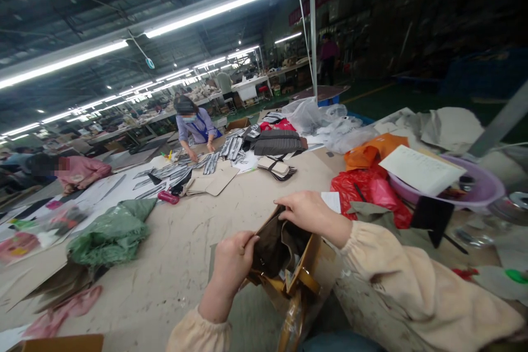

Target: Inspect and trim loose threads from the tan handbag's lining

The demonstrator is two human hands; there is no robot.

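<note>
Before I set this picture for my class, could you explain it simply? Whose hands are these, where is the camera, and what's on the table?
There is no machine: these are a person's bare hands, seen from a camera worn on their head, looking forward and down. The left hand and right hand pinch the rim of an open tan bag with a dark lining. On the table lie crumpled green material, red plastic and, farther off, striped pieces near another person.
</note>
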